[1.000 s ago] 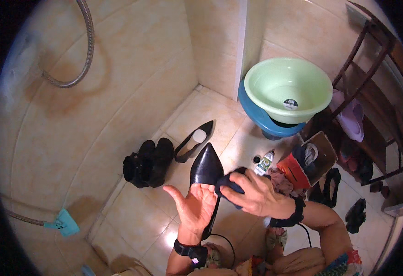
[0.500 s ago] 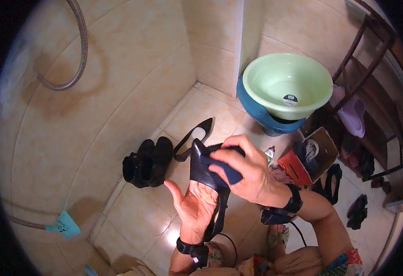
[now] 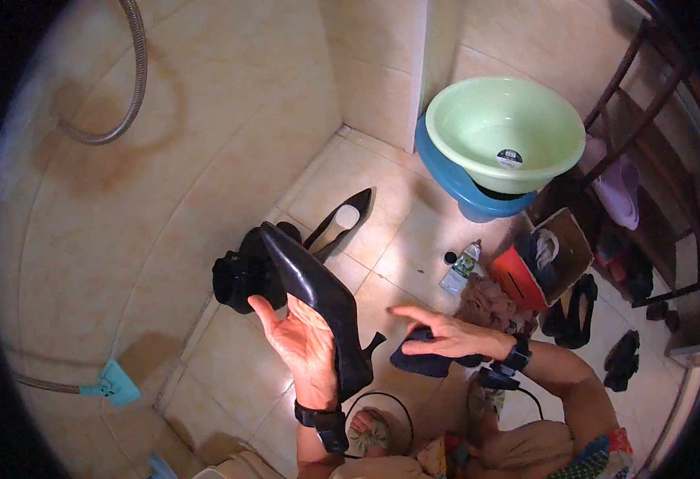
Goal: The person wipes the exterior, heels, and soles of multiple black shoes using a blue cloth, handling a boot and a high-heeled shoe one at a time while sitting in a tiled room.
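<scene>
My left hand (image 3: 306,351) supports a black leather high-heeled shoe (image 3: 318,291), palm up. Its fingers go out of sight into the shoe, while the thumb sticks out to the left. The toe points to the upper left, and the heel (image 3: 372,345) sticks out on the right. Lower and to the right of the shoe, my right hand (image 3: 454,334) grips a dark blue cloth (image 3: 423,359), its index finger stretched out. On the floor beyond lies another black pointed shoe (image 3: 358,209) with a round white lid-like piece on it.
Black ankle boots (image 3: 238,279) stand by the left wall. A tube (image 3: 462,267), a small black cap (image 3: 450,257) and a pinkish cloth (image 3: 490,303) lie near an orange box (image 3: 518,279). Green (image 3: 462,120) and blue (image 3: 478,209) basins are stacked behind. A shoe rack (image 3: 645,104) stands right.
The right hand with the cloth has come off the shoe and dropped to the right. The shoe has turned, so its side and heel now show.
</scene>
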{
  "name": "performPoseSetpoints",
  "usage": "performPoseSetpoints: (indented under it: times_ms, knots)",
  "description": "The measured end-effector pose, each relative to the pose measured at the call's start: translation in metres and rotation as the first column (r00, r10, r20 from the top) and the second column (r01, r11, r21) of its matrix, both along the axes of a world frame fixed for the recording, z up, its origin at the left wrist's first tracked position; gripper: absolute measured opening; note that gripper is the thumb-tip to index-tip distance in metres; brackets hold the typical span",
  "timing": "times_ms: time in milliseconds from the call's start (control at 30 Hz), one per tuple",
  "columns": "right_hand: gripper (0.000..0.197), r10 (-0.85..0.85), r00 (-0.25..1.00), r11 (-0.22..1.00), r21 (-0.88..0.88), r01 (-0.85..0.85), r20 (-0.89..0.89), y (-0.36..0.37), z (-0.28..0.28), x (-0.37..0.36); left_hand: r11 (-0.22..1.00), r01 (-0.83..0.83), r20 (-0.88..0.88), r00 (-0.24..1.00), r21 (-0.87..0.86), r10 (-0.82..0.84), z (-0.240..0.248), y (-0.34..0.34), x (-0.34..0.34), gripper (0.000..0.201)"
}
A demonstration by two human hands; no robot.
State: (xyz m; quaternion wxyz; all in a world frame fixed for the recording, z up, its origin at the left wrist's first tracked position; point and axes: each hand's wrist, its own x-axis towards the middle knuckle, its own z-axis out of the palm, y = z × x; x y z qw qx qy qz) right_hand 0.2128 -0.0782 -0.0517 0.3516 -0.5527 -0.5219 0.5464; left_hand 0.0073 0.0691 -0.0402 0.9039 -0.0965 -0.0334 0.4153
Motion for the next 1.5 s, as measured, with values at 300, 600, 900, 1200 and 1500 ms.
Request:
performPoseSetpoints:
  times_ms: [300,600,900,1200,1500]
  knots:
    - [0.034,0.17,0.965,0.984,0.088,-0.156,-0.198,0.007,-0.012,-0.016,0.992,0.124,0.142,0.982,-0.006,-0.122,-0.01,-0.002,0.003,0.072]
    - [0.027,-0.181,0.979,0.98,-0.105,0.17,-0.095,-0.011,0.022,-0.002,0.678,0.439,-0.781,0.523,0.589,0.34,-0.003,-0.048,-0.01,0.076]
    - [0.022,-0.286,0.958,0.957,0.041,0.287,-0.028,-0.012,0.019,0.004,0.45,0.58,-0.715,0.383,0.679,0.585,-0.009,-0.073,0.006,0.048]
    - [0.026,-0.163,0.952,0.961,0.262,0.093,0.26,-0.023,0.032,0.02,0.707,0.617,-0.938,0.2,0.345,0.283,0.021,-0.082,0.008,0.02]
    - [0.032,-0.191,0.967,0.809,0.585,0.059,0.166,0.01,0.101,0.013,0.539,0.684,-0.851,0.245,0.491,0.464,0.02,-0.084,0.001,0.027]
